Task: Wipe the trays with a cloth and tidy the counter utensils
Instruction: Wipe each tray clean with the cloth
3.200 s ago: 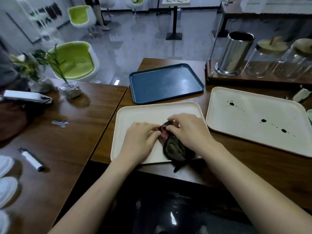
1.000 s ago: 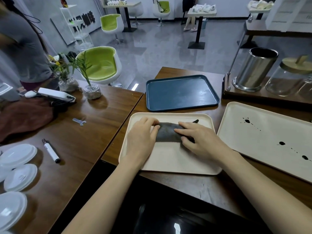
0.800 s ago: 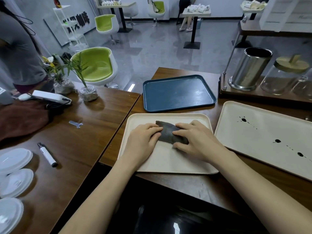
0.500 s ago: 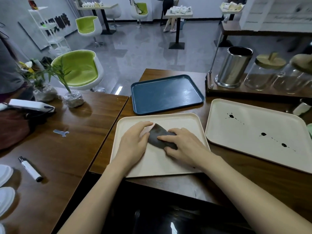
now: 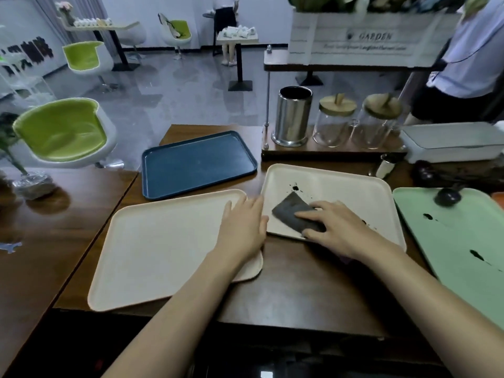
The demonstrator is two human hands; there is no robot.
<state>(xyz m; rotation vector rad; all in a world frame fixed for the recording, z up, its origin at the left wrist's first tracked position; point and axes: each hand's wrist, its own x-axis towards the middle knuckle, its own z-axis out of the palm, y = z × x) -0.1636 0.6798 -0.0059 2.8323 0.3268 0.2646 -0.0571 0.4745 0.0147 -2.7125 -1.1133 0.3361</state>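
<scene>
Dark cloth (image 5: 291,214) lying on the black-spotted cream tray (image 5: 341,192), right hand (image 5: 341,233) pressing it with flattened fingers, left hand (image 5: 242,230) spread flat on the neighbouring plain cream tray (image 5: 163,246), blue tray (image 5: 199,163) behind, green tray (image 5: 463,241) at right, wooden tabletop (image 5: 294,282)

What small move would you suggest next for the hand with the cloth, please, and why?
Probably slide the cloth forward over the dark splatter: the right hand presses it flat on the stained cream tray, just short of that spot.
</scene>
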